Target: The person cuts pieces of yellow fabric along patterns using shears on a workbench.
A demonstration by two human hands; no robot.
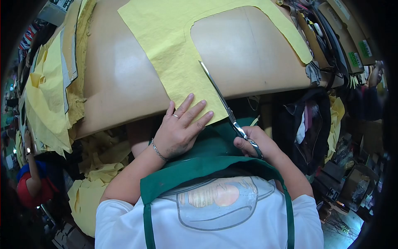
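A large yellow sheet (166, 54), paper or thin cloth, lies on the table with a wide curved cut-out on its right side. My left hand (182, 124) rests on its near end with the fingers spread, a ring and a bracelet showing. My right hand (253, 141) grips a pair of long metal scissors (219, 93) by the handles. The blades run along the sheet's right edge, tips pointing away from me near the inner curve. They look nearly closed. A faint drawn line follows the cut-out's upper edge.
The wooden table (112, 83) ends in front of my green apron (199, 166). Stacked yellow sheets (47, 99) hang over its left end. At the right stand boxes (344, 25) and a dark open bag (302, 128). Yellow scraps (91, 191) lie below left; another person (35, 182) is beyond.
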